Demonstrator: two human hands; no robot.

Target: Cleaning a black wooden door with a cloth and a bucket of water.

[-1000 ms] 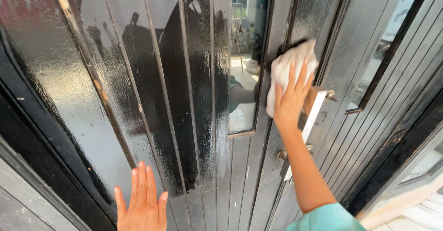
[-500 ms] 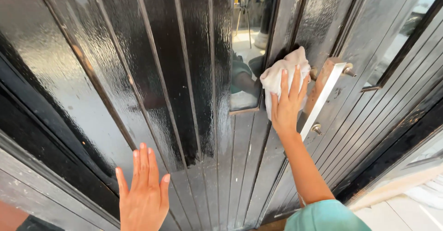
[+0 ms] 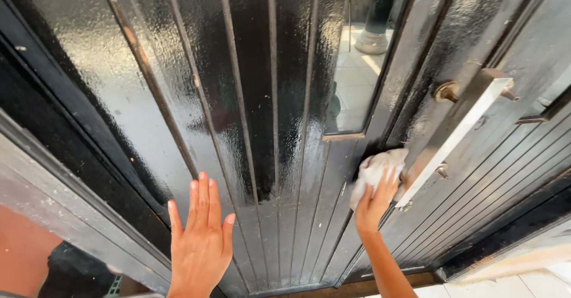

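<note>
Left hand (image 3: 201, 245) at 7 o'clock, flat and open, fingers spread, palm pressed on the black slatted door (image 3: 267, 96). Right hand (image 3: 375, 206) at 5 o'clock, fingers pressing a crumpled white cloth (image 3: 376, 170) against the door, just beside the lower end of the long metal pull handle (image 3: 455, 134). Narrow glass pane (image 3: 357, 72) at 12 o'clock above the cloth. Door glossy, grooved vertically.

No package, label, sign or screen shows anywhere in this view, from twelve o'clock round to six and back.
</note>
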